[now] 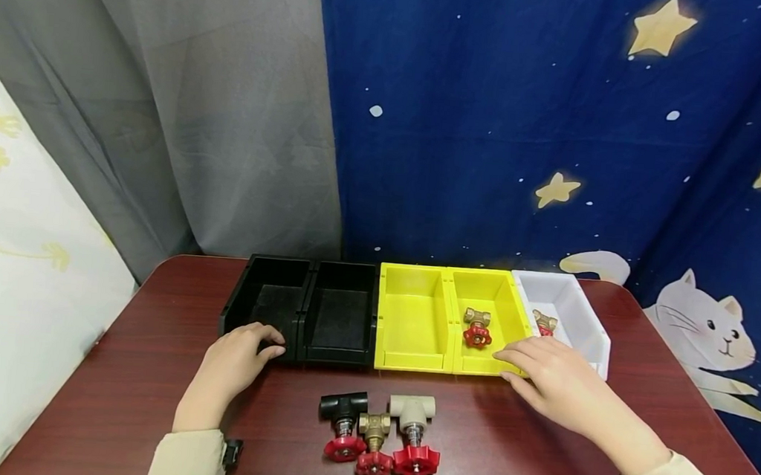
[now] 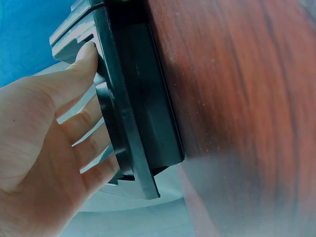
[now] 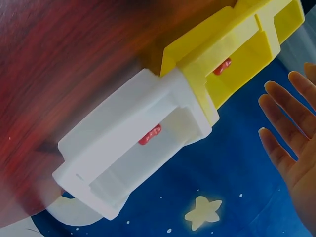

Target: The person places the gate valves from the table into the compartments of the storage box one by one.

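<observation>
My left hand [image 1: 234,360] hovers at the front of the leftmost black bin [image 1: 274,311]. In the left wrist view its thumb [image 2: 88,53] appears at the bin's rim, with the other fingers extended; whether they touch is hard to tell. Over the front edges of the right yellow bin [image 1: 449,340] and the white bin [image 1: 591,329] is my right hand [image 1: 553,378], fingers extended and holding nothing. A brass valve with a red handwheel [image 1: 477,329] lies in that yellow bin. Another brass valve [image 1: 544,323] in the white bin is partly hidden by the right hand.
On the table before the bins lie a black valve [image 1: 343,413], a brass valve [image 1: 374,442] and a beige valve [image 1: 414,426], all with red handwheels. A second black bin [image 1: 336,353] and a left yellow bin [image 1: 411,359] stand mid-row. Curtains [image 1: 496,127] hang behind.
</observation>
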`<act>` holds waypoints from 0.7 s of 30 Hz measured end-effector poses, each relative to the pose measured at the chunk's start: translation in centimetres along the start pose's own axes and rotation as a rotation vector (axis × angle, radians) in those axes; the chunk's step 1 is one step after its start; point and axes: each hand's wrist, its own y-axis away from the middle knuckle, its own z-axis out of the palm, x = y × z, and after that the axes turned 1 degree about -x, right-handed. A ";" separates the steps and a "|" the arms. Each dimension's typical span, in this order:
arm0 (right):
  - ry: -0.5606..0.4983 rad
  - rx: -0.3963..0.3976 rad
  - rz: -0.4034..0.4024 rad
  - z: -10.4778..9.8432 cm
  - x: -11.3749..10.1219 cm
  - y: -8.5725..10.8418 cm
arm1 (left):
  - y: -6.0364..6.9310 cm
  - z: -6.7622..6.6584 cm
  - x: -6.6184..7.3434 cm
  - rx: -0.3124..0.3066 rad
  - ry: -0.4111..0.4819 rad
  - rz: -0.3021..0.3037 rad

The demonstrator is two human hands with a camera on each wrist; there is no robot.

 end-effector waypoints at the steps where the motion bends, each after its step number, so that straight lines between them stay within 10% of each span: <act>1: -0.006 -0.004 0.004 0.0 -0.2 0.0 | 0.0 0.0 0.0 0.001 0.000 -0.001; 21: -0.108 0.014 -0.033 0.6 -3.3 -0.3 | 0.0 0.2 -0.2 0.014 -0.010 0.008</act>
